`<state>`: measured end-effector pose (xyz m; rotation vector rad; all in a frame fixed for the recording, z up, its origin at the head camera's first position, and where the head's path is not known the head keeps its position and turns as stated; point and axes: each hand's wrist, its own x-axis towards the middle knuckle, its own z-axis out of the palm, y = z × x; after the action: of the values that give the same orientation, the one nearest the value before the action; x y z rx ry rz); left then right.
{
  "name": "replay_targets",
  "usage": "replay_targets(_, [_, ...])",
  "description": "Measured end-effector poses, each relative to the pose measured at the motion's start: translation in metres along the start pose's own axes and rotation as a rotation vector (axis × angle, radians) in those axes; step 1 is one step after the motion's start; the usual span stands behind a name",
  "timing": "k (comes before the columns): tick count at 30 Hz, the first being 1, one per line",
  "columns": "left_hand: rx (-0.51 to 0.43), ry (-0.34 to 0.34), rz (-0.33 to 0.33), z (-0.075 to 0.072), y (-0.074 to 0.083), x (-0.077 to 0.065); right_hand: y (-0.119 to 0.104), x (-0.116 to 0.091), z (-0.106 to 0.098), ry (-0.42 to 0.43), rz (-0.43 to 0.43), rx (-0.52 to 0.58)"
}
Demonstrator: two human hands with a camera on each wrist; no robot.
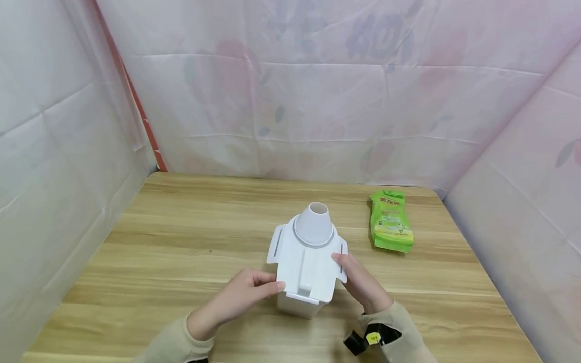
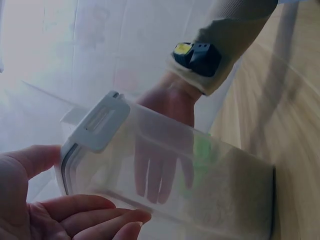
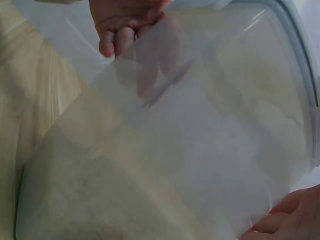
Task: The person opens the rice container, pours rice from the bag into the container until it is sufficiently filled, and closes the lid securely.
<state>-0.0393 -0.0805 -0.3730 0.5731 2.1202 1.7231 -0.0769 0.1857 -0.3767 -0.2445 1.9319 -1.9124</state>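
Note:
A clear plastic storage container [image 2: 225, 185] with a white lid [image 1: 290, 262] stands on the table, its lower part filled with something pale. A white cone-shaped cup [image 1: 314, 224] with a round opening sits on the lid's far end. Latch flaps stick out at the lid's left and right sides. My left hand [image 1: 247, 292] grips the near left corner, thumb on the lid's edge and fingers against the side below. On the other side my right hand [image 1: 360, 282] holds the container, thumb over the right flap; its fingers show through the clear wall in the left wrist view.
A green printed packet [image 1: 391, 222] lies on the wooden table [image 1: 181, 227] at the back right. Pale printed curtains [image 1: 317, 101] hang around the back and both sides. A dark strap with a small device [image 1: 374, 337] is on the right sleeve.

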Motion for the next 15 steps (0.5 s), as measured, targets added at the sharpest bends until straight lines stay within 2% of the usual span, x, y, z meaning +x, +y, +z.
replay_targets(6, [0.028, 0.036, 0.045, 0.008, 0.001, -0.001, 0.0, 0.006, -0.006, -0.073, -0.028, 0.014])
replay_targets(15, [0.012, 0.091, 0.006, 0.016, 0.003, 0.0, 0.005, 0.018, -0.014, -0.19, -0.098, 0.095])
